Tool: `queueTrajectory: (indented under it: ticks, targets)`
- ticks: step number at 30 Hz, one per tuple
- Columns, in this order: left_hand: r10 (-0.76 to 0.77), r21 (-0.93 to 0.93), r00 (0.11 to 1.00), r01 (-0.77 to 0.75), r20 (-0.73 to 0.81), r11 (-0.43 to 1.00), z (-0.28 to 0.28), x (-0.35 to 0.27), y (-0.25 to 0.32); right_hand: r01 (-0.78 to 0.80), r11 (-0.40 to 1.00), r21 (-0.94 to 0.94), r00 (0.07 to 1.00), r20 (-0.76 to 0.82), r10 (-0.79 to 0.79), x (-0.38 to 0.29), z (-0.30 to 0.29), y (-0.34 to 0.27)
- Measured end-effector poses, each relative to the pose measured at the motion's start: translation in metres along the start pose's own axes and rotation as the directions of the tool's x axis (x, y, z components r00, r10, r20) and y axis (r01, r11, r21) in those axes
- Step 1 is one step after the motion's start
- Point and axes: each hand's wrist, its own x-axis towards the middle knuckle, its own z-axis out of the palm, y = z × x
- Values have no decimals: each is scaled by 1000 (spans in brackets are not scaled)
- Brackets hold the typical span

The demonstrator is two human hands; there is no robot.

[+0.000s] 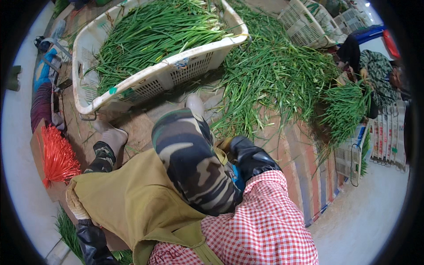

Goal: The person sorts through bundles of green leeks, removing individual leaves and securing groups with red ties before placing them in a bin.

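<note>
My left hand [76, 203], in a pale knit glove with a black sleeve cover, is at the outer edge of a mustard apron [122, 192]. The apron drapes over my left leg, and the fingers are mostly hidden. Long green chives [68, 225] lie just below that hand. Beside my camouflage-clad right knee [185, 149] is my right hand [225, 144], in a brownish glove. It is close to the near edge of a loose chive pile [275, 76]; its fingers are partly hidden, so whether it holds anything is unclear.
A white plastic crate [195, 71] filled with chives stands ahead. Red plastic strips [59, 155] lie at left. A striped woven sheet [298, 159] covers the floor at right, where a co-worker [377, 73] sits with a chive bunch [347, 102]. More crates [301, 25] stand behind.
</note>
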Motion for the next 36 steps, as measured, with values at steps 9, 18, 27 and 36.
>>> queueTrajectory:
  ticks: [9,18,27,36]
  targets:
    - [-172,-212,972,204,162,956,1,35,5,-187,973,-138,980,-102,174,60,-90,54]
    - [-68,150,980,40,187,988,2,60,40,-391,814,429,868,-123,481,110,-49,-73]
    - [351,-246,936,-347,-29,905,100,129,269,212,-61,975,977,-212,-3,-71,-107,-28]
    - [314,-429,296,556,902,712,261,46,488,432,127,893,900,-419,-119,-247,-118,-37]
